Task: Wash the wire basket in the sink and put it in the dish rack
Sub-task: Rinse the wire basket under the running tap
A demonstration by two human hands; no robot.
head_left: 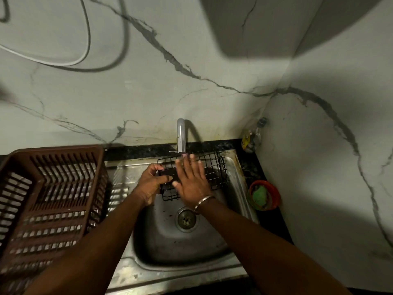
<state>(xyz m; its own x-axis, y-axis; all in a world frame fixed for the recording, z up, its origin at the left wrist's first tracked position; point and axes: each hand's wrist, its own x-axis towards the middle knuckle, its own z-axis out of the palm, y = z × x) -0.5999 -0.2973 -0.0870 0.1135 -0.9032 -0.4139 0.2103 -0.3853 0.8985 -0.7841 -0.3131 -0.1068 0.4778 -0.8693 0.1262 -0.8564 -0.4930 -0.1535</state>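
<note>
A black wire basket (pixel 214 167) is held over the steel sink (pixel 170 248), under the grey tap (pixel 181 135). My left hand (pixel 152 182) grips the basket's left end, fingers curled round the wires. My right hand (pixel 191 179) lies flat on the basket with straight, spread fingers, a metal bangle on the wrist. The brown plastic dish rack (pixel 51 201) stands on the drainboard to the left of the sink. Whether water runs from the tap cannot be told.
An orange bowl (pixel 274 194) holding a green scrubber (pixel 260 194) sits on the dark counter right of the sink. A clear bottle (pixel 253 137) stands in the back corner. Marble walls close in behind and on the right. The sink drain (pixel 186 219) is open.
</note>
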